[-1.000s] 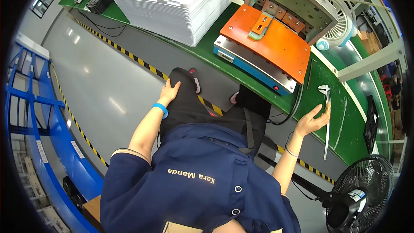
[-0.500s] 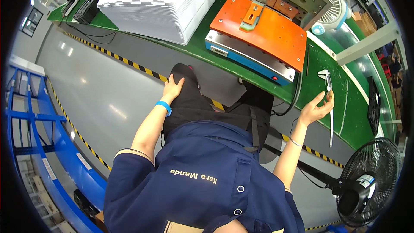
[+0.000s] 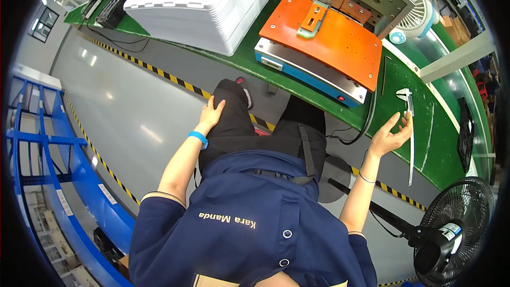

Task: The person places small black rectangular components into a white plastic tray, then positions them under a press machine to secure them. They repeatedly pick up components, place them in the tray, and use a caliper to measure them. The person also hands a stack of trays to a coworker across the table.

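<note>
My left hand (image 3: 211,114) rests on my left thigh, its thumb spread away from the fingers, holding nothing. On the right, my right hand (image 3: 391,137) is raised by the near edge of the bench, fingers curled at a silver caliper (image 3: 411,151). The caliper's jaws point toward the far side, and its long beam runs back past the bench edge. My fingers cover part of its slider. Ahead of me stands a press-like fixture with an orange plate (image 3: 319,42) on a blue and silver base.
A tall stack of white trays (image 3: 212,21) stands left on the green bench (image 3: 228,61). A thin black rod (image 3: 386,74) and a black frame (image 3: 465,135) lie at right. A black fan (image 3: 451,234) stands close behind my right arm; a blue rack (image 3: 48,143) is far left.
The view has shifted slightly. My legs have moved, and more of my left shoe shows. My left hand stays on the thigh; my right hand stays at the caliper.
</note>
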The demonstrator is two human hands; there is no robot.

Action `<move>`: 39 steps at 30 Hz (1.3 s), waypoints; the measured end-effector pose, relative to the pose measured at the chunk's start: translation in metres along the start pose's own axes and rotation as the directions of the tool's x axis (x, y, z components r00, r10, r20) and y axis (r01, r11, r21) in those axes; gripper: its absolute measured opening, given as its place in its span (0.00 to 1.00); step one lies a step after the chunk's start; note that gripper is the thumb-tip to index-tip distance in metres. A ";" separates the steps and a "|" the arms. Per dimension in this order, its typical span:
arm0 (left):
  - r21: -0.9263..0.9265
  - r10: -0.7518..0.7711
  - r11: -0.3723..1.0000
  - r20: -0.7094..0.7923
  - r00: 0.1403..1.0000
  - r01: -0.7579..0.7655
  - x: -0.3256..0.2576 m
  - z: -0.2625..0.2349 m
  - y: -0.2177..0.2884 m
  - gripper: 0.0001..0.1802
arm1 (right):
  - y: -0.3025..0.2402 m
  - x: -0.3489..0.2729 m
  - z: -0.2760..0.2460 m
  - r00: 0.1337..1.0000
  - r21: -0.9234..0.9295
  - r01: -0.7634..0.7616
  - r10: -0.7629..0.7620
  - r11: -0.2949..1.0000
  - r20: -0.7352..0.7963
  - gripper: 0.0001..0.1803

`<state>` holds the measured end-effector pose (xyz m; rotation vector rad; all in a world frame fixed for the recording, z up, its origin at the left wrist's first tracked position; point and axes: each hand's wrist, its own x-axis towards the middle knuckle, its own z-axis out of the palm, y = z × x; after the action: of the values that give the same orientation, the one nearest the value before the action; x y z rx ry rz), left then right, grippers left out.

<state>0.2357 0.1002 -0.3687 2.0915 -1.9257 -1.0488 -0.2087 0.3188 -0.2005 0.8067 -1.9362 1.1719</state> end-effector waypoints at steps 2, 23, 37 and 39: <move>0.044 0.029 0.999 0.005 1.000 -0.029 -0.001 -0.001 0.018 0.49 | -0.003 0.000 -0.002 1.000 0.010 0.006 -0.006 1.000 0.008 0.15; -0.144 0.763 0.602 0.394 0.513 -0.785 0.041 0.091 0.152 0.28 | -0.011 0.001 -0.006 0.981 -0.027 -0.106 0.109 0.994 0.161 0.15; -0.103 0.592 0.705 0.630 0.502 -0.702 0.004 -0.023 0.107 0.36 | -0.020 0.011 -0.004 0.927 -0.034 -0.327 0.327 0.945 0.184 0.15; -0.100 0.486 0.682 0.803 0.346 -0.725 -0.017 -0.086 0.136 0.35 | -0.030 0.025 -0.004 0.938 0.013 -0.320 0.315 0.947 0.143 0.14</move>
<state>0.1703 0.0589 -0.2270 0.6419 -3.0375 -1.6900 -0.1979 0.3072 -0.1647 0.6219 -2.2278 1.3736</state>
